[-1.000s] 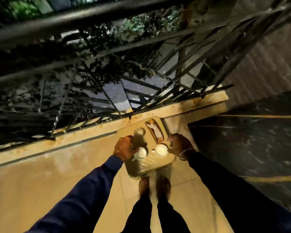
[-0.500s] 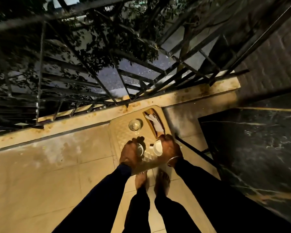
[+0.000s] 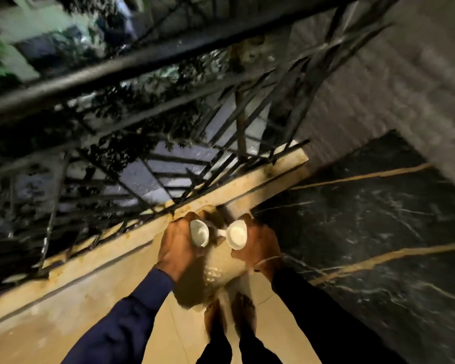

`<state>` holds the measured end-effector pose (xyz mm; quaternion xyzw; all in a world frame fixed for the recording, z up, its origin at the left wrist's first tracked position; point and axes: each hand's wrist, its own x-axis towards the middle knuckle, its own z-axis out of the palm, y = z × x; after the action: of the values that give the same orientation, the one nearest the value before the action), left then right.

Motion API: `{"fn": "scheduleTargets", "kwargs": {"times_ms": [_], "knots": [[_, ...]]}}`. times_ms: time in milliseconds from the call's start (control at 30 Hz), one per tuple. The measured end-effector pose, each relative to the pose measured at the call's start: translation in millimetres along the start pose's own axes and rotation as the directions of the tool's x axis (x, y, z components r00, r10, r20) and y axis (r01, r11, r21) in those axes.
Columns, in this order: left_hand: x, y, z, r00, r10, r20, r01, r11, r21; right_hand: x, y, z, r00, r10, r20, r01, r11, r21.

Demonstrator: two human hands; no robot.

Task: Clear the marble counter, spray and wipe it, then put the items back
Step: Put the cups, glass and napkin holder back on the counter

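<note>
From the head camera, looking straight down: the left hand (image 3: 180, 248) is wrapped around a white cup (image 3: 199, 233), tipped so its mouth faces up toward the camera. The right hand (image 3: 259, 245) grips a second white cup (image 3: 236, 234), tilted the same way, its small handle pointing left toward the first cup. The two cups sit just beside each other, a narrow gap between them.

Both hands hover right over a tan tray (image 3: 221, 269) with a textured, glossy face; most of it is covered by the hands and their shadow, and whether it is held or resting cannot be told. No lettering or brand can be read on cups or tray; the frame is motion-blurred.

To the right lies the black marble counter (image 3: 365, 232), white-veined with golden streaks, its visible surface bare. Beyond the hands, a stained beige ledge (image 3: 116, 248) runs diagonally, and on it stands a dark metal railing (image 3: 147, 64) with slanted bars, foliage (image 3: 142, 106) showing behind. A grey brick wall (image 3: 378, 82) rises at far right. Near the bottom, bare feet (image 3: 229, 316) stand on beige floor tiles (image 3: 50, 324), dark blue sleeves (image 3: 121, 319) reaching in.
</note>
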<state>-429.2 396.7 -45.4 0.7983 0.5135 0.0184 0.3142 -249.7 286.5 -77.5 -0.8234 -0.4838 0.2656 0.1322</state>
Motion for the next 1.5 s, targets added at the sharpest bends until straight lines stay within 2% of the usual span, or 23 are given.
{"fn": "scheduleTargets", "kwargs": {"times_ms": [133, 200, 333, 467, 567, 700, 767, 900, 1100, 1333, 1500], "knots": [[7.1, 87.5, -38.4, 0.973, 0.226, 0.054, -0.229, 0.970, 0.081, -27.6, 34.1, -71.2, 0.975, 0.083, -0.204, -0.075, 0.996, 0.051], [13.6, 148.6, -38.0, 0.926, 0.358, 0.125, -0.372, 0.920, 0.124, -55.1, 67.3, -121.2, 0.939, 0.181, -0.292, -0.154, 0.982, 0.113], [27.5, 242.8, -6.7, 0.851, 0.476, 0.224, -0.507, 0.855, 0.111, -101.7, 134.7, -186.0, 0.897, 0.343, -0.280, -0.310, 0.938, 0.155], [34.3, 332.5, 48.5, 0.707, 0.612, 0.354, -0.677, 0.730, 0.089, -143.3, 217.4, -230.2, 0.817, 0.490, -0.303, -0.441, 0.871, 0.219], [34.1, 402.6, 100.7, 0.608, 0.668, 0.429, -0.761, 0.644, 0.078, -177.9, 286.6, -255.4, 0.754, 0.556, -0.350, -0.492, 0.831, 0.259], [38.1, 477.5, 168.3, 0.537, 0.703, 0.467, -0.813, 0.578, 0.064, -201.6, 363.8, -279.6, 0.683, 0.630, -0.369, -0.534, 0.776, 0.336], [40.6, 513.2, 200.9, 0.518, 0.712, 0.474, -0.825, 0.561, 0.060, -207.0, 398.8, -290.6, 0.636, 0.671, -0.382, -0.547, 0.741, 0.390], [56.5, 557.2, 247.1, 0.537, 0.679, 0.500, -0.805, 0.589, 0.066, -195.9, 444.0, -299.7, 0.586, 0.723, -0.365, -0.548, 0.686, 0.479], [94.2, 602.6, 288.4, 0.542, 0.673, 0.502, -0.806, 0.585, 0.086, -143.8, 484.7, -301.0, 0.574, 0.727, -0.378, -0.479, 0.672, 0.565], [134.1, 619.4, 318.8, 0.573, 0.619, 0.537, -0.779, 0.616, 0.121, -83.7, 517.4, -300.2, 0.595, 0.713, -0.370, -0.488, 0.687, 0.538], [150.3, 627.8, 332.8, 0.565, 0.604, 0.563, -0.786, 0.600, 0.145, -65.1, 526.8, -298.9, 0.595, 0.704, -0.388, -0.497, 0.701, 0.511]]}}
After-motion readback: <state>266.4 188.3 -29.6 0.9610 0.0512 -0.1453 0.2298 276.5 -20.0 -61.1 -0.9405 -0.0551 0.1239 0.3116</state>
